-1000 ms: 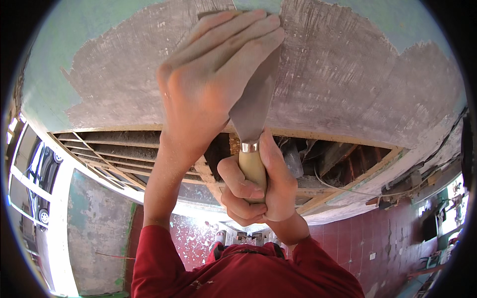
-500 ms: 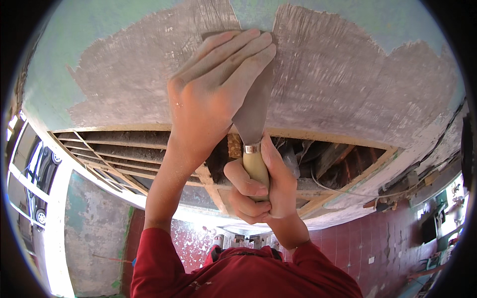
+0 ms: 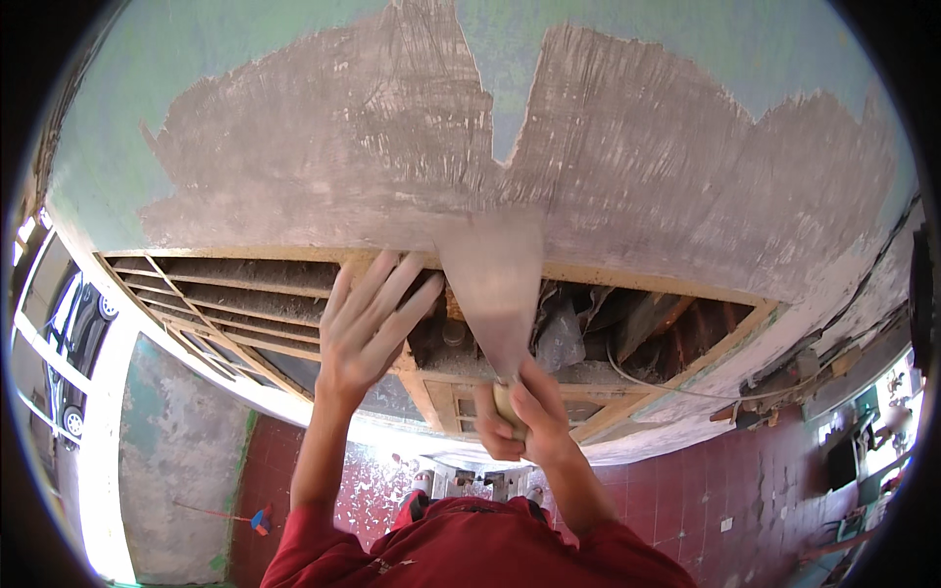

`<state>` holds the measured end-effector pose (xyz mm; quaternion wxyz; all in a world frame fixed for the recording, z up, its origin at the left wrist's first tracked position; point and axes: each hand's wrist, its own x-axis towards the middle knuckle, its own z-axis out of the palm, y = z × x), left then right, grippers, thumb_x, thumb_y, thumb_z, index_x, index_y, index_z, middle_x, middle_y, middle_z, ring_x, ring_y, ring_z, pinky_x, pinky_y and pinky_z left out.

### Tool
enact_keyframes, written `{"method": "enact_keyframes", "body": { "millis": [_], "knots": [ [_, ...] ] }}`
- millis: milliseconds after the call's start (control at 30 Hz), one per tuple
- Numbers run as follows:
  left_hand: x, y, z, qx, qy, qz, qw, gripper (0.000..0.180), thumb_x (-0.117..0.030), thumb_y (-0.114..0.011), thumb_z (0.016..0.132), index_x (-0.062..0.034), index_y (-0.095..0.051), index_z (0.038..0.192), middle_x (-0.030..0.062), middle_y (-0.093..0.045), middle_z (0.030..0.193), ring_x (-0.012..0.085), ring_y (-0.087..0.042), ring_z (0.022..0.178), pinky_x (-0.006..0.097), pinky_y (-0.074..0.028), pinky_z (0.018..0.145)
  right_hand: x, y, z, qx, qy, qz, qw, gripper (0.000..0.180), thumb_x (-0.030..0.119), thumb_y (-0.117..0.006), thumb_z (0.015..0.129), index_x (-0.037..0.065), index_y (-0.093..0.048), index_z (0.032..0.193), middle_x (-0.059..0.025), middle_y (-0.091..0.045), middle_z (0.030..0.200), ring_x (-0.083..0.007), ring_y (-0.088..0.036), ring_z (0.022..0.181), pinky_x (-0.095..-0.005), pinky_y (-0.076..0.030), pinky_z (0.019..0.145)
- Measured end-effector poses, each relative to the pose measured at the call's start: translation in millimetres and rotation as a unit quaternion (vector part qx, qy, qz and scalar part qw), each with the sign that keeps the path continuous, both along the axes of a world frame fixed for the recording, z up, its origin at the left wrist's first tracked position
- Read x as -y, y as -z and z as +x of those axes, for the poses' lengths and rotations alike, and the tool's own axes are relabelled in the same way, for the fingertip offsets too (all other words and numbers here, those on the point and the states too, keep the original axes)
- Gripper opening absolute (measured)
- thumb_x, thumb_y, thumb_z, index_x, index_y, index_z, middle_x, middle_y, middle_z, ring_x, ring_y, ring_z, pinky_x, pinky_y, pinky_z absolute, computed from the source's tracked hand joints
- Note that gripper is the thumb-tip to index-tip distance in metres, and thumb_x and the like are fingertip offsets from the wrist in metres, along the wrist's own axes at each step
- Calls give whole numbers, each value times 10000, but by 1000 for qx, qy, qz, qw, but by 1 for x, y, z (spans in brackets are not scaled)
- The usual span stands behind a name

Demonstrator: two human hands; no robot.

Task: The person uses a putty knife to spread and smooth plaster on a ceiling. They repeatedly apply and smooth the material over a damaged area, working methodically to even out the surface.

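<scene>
My right hand grips the pale handle of a wide-bladed putty knife. Its metal blade points up and overlaps the lower edge of the wall; whether it touches is blurred. My left hand is off the blade, fingers spread, beside the wooden frame of the opening and holding nothing. Above both hands, the wall shows a large scraped grey-brown patch with ragged edges. Green paint surrounds it, and a pointed green strip runs down into its middle.
Below the patch, a wooden-framed opening holds dusty slats and a crumpled clear plastic piece. A thin cable loops at its right. Red floor tiles lie below, speckled with pale flakes. A parked car shows at far left.
My left hand has come off the blade and dropped, its fingers spreading. My right hand has drawn the putty knife down from the upper patch, uncovering the pointed green strip.
</scene>
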<state>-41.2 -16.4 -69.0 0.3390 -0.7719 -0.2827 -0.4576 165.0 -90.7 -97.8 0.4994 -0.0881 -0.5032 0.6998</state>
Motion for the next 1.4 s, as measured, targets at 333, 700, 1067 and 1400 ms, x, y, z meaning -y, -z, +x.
{"method": "enact_keyframes", "body": {
  "millis": [333, 700, 1067, 1400],
  "knots": [
    [108, 224, -76, -61, -34, -861, 503, 763, -485, -685, 829, -37, -439, 1395, 179, -475, 1402, 337, -470, 1286, 417, -374, 1081, 42, 87, 78, 363, 213, -28, 907, 343, 184, -409, 1001, -56, -583, 1173, -24, -535, 643, -84, -450, 504, -251, -367, 470],
    [27, 13, 63, 180, 387, -473, 771, 405, -287, -574, 924, 50, -530, 1146, 218, -678, 929, 299, -625, 666, 355, -482, 625, 20, 32, -7, 118, 318, 98, 936, 170, -10, -543, 918, -56, -492, 1074, -115, -608, 759, -127, -583, 531, -250, -477, 481],
    [-6, -37, 103, 341, 464, -543, 611, 452, -365, -407, 1032, 30, -608, 942, -12, -571, 748, 58, -489, 696, 212, -407, 606, -9, 0, -27, -80, 169, 41, 981, 468, 320, -391, 976, 70, -220, 1332, -69, -400, 647, -152, -423, 371, -284, -432, 320],
    [-6, -52, 109, 364, 513, -502, 594, 517, -350, -367, 1040, 98, -604, 938, 88, -648, 744, 139, -634, 711, 243, -504, 606, -11, -6, -32, -153, 91, -8, 984, 438, 368, -299, 1031, 254, -159, 1430, -39, -362, 628, -74, -284, 351, -207, -260, 288]
  ]
}}
